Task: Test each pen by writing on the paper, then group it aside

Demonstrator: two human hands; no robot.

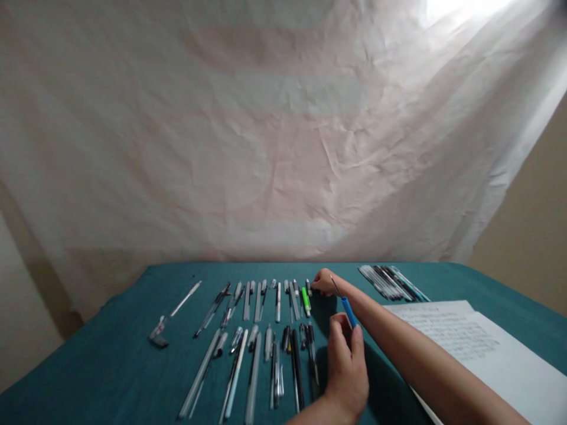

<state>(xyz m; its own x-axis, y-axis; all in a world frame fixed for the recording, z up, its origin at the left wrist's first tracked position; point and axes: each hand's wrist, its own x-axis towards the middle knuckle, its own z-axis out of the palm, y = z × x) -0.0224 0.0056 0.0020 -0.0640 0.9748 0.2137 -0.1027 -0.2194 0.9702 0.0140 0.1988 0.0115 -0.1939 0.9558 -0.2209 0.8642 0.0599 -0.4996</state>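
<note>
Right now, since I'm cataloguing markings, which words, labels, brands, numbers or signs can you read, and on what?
None can be read.
White paper: lines of writing, too small and blurred.
Hanging sheet: large faint shapes, no legible word.
Laid-out pens: any print too small to read.
Blue item in the left hand: no legible marking.

Tablecloth (110,366): matt green cloth, smooth weave; hung sheet (301,159) is creased with a faint sheen, cloth or plastic film not distinguishable. Clear pen barrels (253,378) look like smooth, slightly glossy plastic, and the green pen (305,301) like opaque plastic. Blue-handled tool (349,311) shows smooth plastic and a thin, metallic-looking shaft; paper sheets (518,372) read matt.
</note>
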